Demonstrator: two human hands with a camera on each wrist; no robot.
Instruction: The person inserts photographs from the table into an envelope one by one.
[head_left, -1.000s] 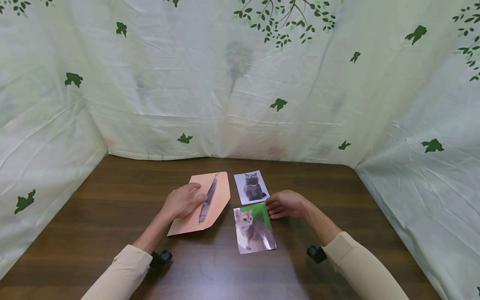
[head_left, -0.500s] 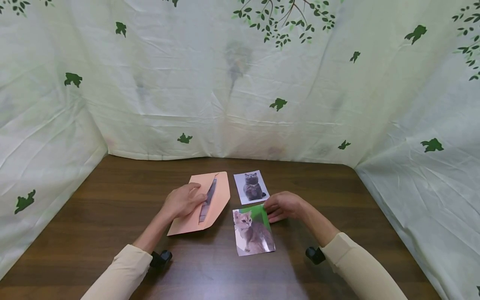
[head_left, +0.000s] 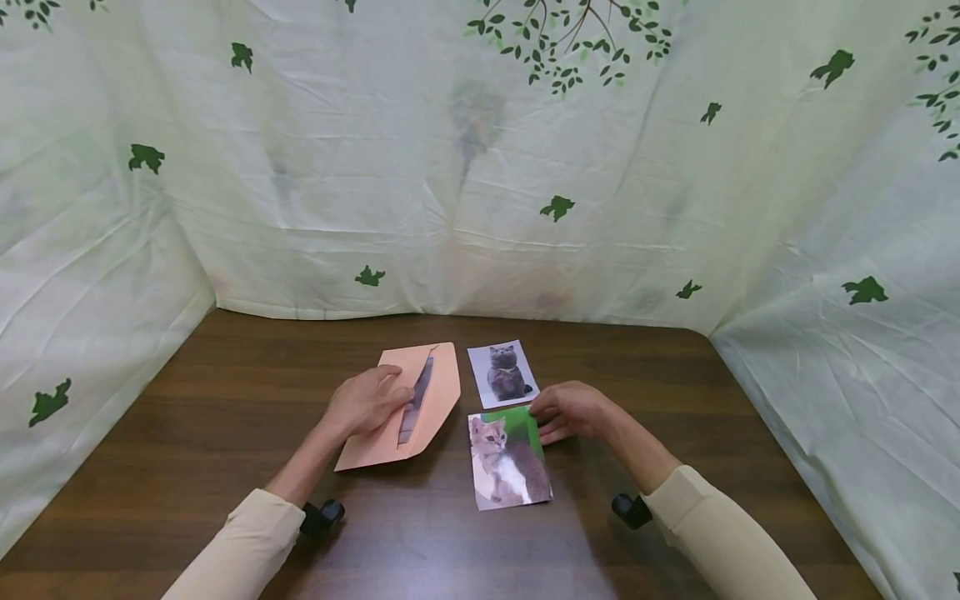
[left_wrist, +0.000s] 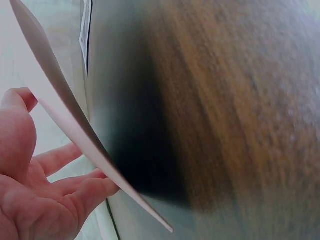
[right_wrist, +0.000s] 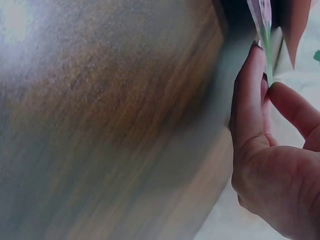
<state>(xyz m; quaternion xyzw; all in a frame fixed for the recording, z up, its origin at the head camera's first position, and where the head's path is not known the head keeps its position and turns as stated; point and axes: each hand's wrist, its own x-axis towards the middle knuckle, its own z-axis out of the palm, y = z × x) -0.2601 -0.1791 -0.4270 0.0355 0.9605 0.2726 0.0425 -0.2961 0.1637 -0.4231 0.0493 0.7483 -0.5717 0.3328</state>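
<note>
A peach envelope (head_left: 438, 400) is tilted up off the table on the left, with its flap side facing the head camera. Through its opening part of a grey picture (head_left: 416, 404) shows. My left hand (head_left: 367, 402) grips the envelope by its left side, one fingertip reaching the opening. In the left wrist view the envelope (left_wrist: 80, 120) appears nearly edge-on against the fingers. My right hand (head_left: 573, 410) pinches a glossy kitten photo (head_left: 510, 467) at its green upper right corner. The right wrist view has this photo (right_wrist: 267, 45) edge-on between thumb and fingers.
A smaller photo of a grey cat (head_left: 504, 375) lies on the brown wooden table (head_left: 450, 550), just beyond the kitten photo. White cloth (head_left: 337, 167) printed with leaves hangs behind and at both sides. Dark wrist cameras (head_left: 632, 510) are worn below both sleeves.
The kitten photo shifts slightly toward me and left, then back a little, with the right hand holding its corner. The left hand and envelope stay in place.
</note>
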